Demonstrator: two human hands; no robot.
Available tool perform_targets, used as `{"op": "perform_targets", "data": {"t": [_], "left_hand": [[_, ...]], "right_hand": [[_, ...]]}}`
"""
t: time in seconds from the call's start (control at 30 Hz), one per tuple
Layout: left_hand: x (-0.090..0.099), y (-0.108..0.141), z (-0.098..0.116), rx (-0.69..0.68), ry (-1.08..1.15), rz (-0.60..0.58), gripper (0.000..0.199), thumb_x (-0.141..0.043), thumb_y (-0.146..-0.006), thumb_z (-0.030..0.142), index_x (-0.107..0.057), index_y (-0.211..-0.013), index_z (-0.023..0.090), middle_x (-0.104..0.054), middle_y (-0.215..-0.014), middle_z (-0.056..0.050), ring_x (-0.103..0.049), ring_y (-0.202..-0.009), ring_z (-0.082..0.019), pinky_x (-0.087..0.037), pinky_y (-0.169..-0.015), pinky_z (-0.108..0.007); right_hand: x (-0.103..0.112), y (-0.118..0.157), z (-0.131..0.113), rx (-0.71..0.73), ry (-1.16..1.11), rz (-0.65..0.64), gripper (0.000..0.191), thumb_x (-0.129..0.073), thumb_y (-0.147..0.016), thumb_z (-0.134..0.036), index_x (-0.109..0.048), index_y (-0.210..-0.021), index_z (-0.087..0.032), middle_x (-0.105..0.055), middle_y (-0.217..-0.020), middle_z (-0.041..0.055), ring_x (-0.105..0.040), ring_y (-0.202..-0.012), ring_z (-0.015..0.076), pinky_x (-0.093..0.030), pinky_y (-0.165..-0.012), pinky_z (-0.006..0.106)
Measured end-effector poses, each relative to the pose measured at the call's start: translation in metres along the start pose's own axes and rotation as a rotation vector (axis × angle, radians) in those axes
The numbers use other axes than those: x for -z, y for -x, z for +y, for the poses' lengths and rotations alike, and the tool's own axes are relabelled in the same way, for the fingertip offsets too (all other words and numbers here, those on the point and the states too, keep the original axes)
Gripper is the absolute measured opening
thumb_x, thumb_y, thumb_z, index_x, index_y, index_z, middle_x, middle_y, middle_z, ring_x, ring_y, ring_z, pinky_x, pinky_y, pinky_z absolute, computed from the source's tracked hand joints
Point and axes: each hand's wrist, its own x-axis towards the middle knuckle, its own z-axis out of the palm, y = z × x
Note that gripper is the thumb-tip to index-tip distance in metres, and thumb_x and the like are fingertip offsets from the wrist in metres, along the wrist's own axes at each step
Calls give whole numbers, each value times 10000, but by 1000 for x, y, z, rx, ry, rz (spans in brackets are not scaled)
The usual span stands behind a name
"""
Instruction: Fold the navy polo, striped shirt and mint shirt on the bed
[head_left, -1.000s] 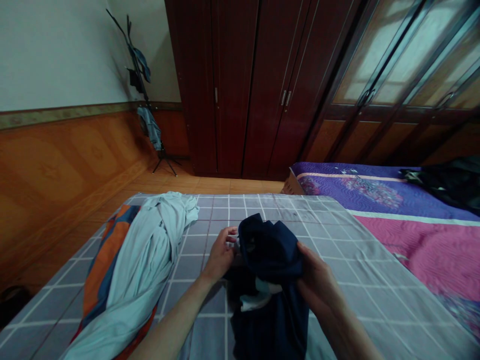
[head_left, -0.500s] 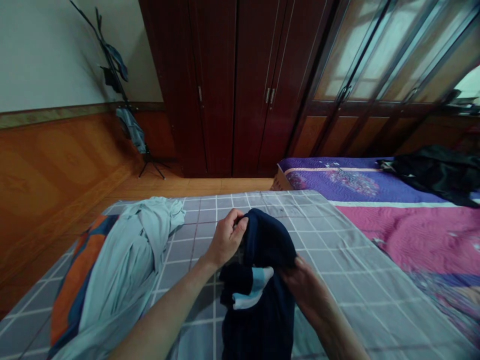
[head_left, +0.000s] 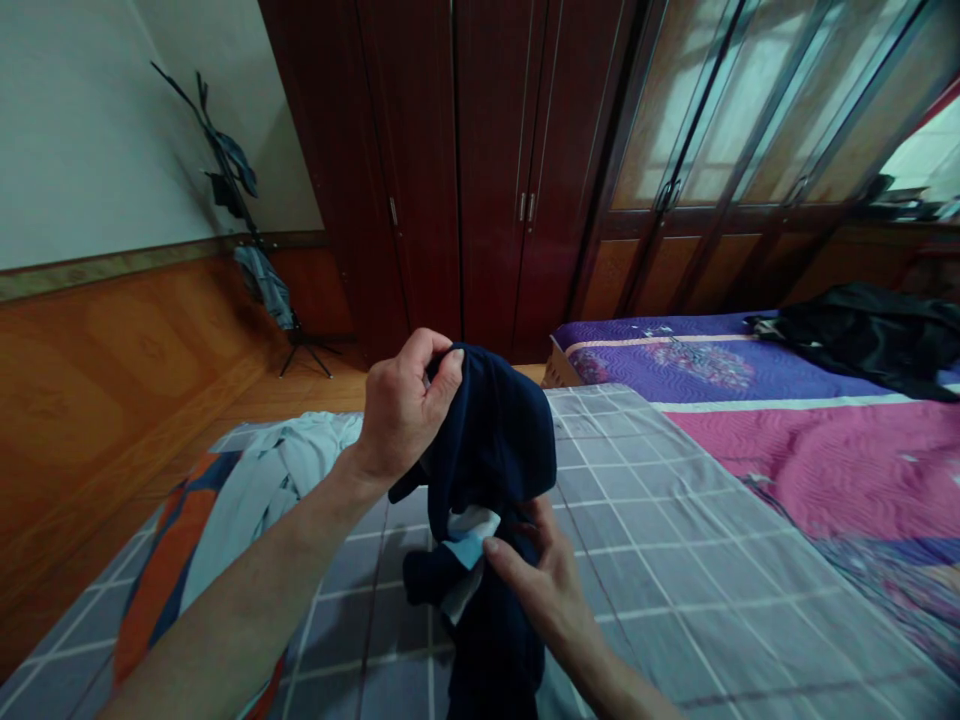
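Observation:
A dark navy garment (head_left: 491,430) with a light blue and white band hangs bunched between my hands, and its lower part reaches down toward the bottom edge of the view. Up at its top edge, my left hand (head_left: 409,400) pinches the cloth between thumb and fingers. My right hand (head_left: 551,570) is closed on the garment lower down, with the thumb beside the pale band and the fingers partly hidden behind the cloth. Whether the rounded top part is a hood or a sleeve, I cannot tell.
A grey checked bedsheet (head_left: 637,540) lies beneath. To the left are a pale green cloth (head_left: 255,500) and an orange and navy garment (head_left: 176,560). A purple and pink bed (head_left: 825,460) with a black garment (head_left: 870,330) stands right. Behind are a dark red wardrobe (head_left: 495,180) and a coat stand (head_left: 232,190).
My left hand has raised the garment's top edge up and to the left. My right hand has shifted left and lower, and its thumb now lies beside the pale band.

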Motion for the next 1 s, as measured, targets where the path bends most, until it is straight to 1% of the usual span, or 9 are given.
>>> {"op": "perform_targets", "data": {"t": [0.1,0.17,0.23,0.43,0.57,0.67,0.8,0.9,1.0], "left_hand": [[12,-12,5,-53,-39,17,127,-517,-858,252,-550,-763,174,-444,-529,73,-383,-418,-67,-274,-431,-201],[19,-19,7,-81,-83,23,127,-517,-857,256,-560,-768,175,-452,-524,72,-384,-409,-67,-274,-426,-202],[30,-26,5,-113,-159,31,131,-515,-854,268,-572,-776,180,-465,-518,68,-396,-404,-73,-281,-426,-207],[82,-40,-19,-266,-499,103,169,-529,-834,344,-625,-814,206,-612,-610,22,-519,-465,-124,-348,-476,-244],[110,-47,-26,-386,-543,6,220,-491,-866,382,-655,-827,240,-673,-678,20,-587,-541,-141,-382,-518,-247],[124,-56,-18,-506,-507,-78,335,-455,-886,461,-678,-807,223,-673,-672,30,-596,-558,-122,-392,-541,-226],[141,-71,-3,-476,-576,-32,480,-395,-858,549,-693,-720,199,-568,-542,56,-515,-467,-74,-347,-514,-200],[148,-80,8,-370,-635,-34,546,-363,-829,586,-668,-646,171,-438,-479,70,-465,-459,-35,-361,-565,-203],[149,-86,21,-308,-637,-80,606,-344,-815,607,-645,-630,115,-352,-458,86,-402,-466,10,-386,-630,-234]], "right_hand": [[-16,-13,-12,108,130,-151,449,-734,-669,-350,-621,-1082,-215,-644,-1097,61,-561,-1057,259,-450,-882,368],[-22,-27,-18,115,137,-231,229,-660,-736,-356,-657,-910,-208,-676,-898,37,-602,-874,215,-478,-764,327],[-21,-45,-25,126,79,-230,177,-604,-765,-384,-640,-750,-211,-655,-737,17,-584,-722,180,-477,-664,297],[37,-101,-67,111,-40,-148,326,-635,-716,-494,-611,-655,-175,-604,-585,-3,-538,-537,123,-426,-516,232],[68,-119,-108,99,-80,-29,278,-708,-659,-436,-641,-752,-183,-606,-592,-24,-517,-464,93,-370,-416,192],[75,-118,-136,231,61,-22,315,-675,-704,-493,-630,-727,-182,-568,-552,-25,-478,-425,86,-330,-375,191],[81,-104,-152,570,529,-110,515,-602,-761,-602,-625,-1063,-186,-659,-796,51,-617,-645,178,-466,-515,266],[82,-93,-137,910,791,-135,883,-665,-684,-642,-360,-1385,-200,-602,-1153,136,-610,-986,300,-516,-746,405],[76,-86,-104,1093,909,-141,1065,-699,-656,-626,-137,-1464,-219,-450,-1343,188,-500,-1173,350,-498,-842,468]]}}
